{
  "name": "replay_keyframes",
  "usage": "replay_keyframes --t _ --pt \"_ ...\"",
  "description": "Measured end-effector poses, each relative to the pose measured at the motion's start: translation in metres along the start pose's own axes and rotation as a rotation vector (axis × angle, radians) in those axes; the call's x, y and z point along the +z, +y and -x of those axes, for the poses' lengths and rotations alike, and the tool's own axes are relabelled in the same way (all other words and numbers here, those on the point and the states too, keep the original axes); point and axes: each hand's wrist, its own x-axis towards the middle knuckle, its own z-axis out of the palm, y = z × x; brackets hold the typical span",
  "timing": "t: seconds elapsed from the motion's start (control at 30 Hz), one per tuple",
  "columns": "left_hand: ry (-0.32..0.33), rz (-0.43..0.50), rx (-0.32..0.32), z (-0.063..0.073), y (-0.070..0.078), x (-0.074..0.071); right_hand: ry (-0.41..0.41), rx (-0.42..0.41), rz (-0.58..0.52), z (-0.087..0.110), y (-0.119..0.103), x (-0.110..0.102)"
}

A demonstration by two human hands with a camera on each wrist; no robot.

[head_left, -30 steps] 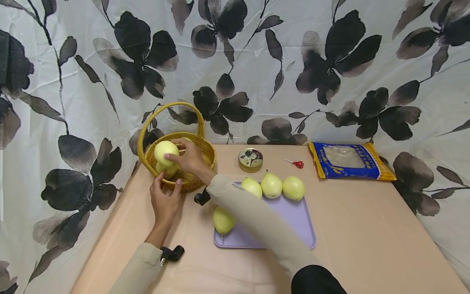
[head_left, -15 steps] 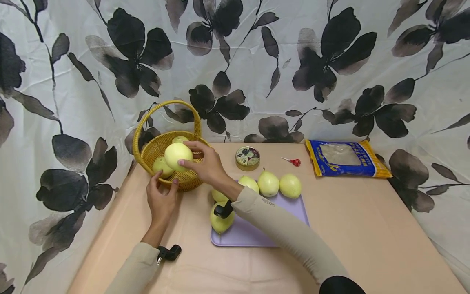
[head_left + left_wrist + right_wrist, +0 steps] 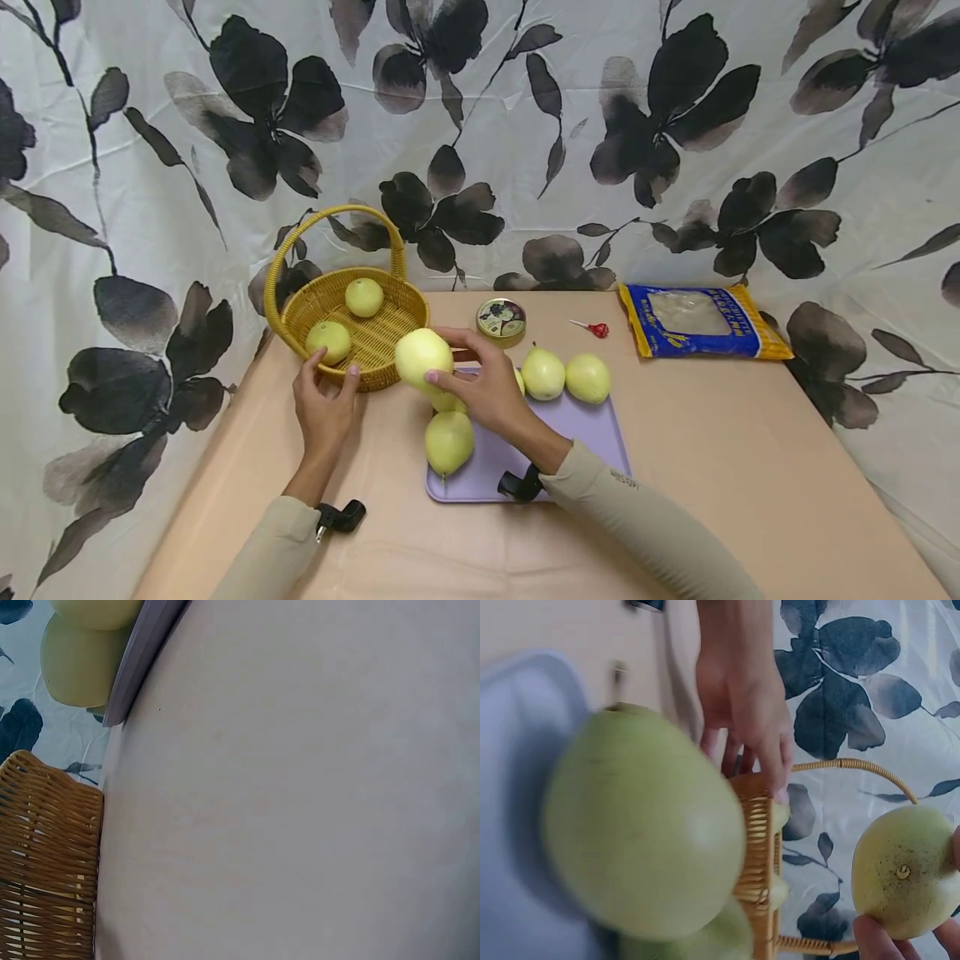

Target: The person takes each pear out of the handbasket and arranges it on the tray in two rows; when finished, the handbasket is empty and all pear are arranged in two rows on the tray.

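Observation:
My right hand (image 3: 491,387) grips a pale green pear (image 3: 422,357) by its side, above the left part of the lilac tray (image 3: 547,454). In the right wrist view, that pear (image 3: 900,870) shows its speckled blossom end, fingertips around it. My left hand (image 3: 324,417) holds the front rim of the yellow wicker basket (image 3: 386,333), fingers over the edge. Two pears lie apart inside, one at the front left (image 3: 328,342), another toward the back (image 3: 364,297). Several pears rest on the tray, including a front-left one (image 3: 449,443); my right hand partly hides others.
Behind the tray stands a round decorated tin (image 3: 501,321). A small red-headed item with a thin pale stem (image 3: 592,328) lies right of it. A blue and yellow packet (image 3: 701,322) sits at the back right, before a floral cloth (image 3: 555,125).
The right hand has lifted the pear out of the basket and carried it right to the tray's left side. The left hand has stayed at the basket rim.

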Motion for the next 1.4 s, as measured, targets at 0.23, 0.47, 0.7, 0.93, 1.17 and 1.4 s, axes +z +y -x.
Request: replay_keyframes --t 0.23,0.47,0.7,0.93,1.17,1.4 --pt "-0.013 0.005 -0.006 -0.003 -0.001 -0.002 0.095 0.086 -0.054 0.035 0.008 -0.02" --pt "-0.02 0.036 -0.003 -0.003 -0.001 -0.003 0.199 0.121 -0.022 0.071 0.02 -0.032" --pt "-0.027 0.053 0.004 -0.004 0.001 -0.002 0.279 0.16 0.046 0.1 0.034 -0.033" --pt "-0.027 0.043 -0.004 -0.002 0.002 -0.002 0.315 0.242 0.04 0.116 0.049 -0.027" --pt "-0.026 0.044 -0.006 0.0 0.003 -0.002 0.328 0.304 0.017 0.12 0.062 -0.018" --pt "-0.029 0.032 -0.008 0.001 0.002 -0.001 0.36 0.344 0.071 0.123 0.067 -0.011"
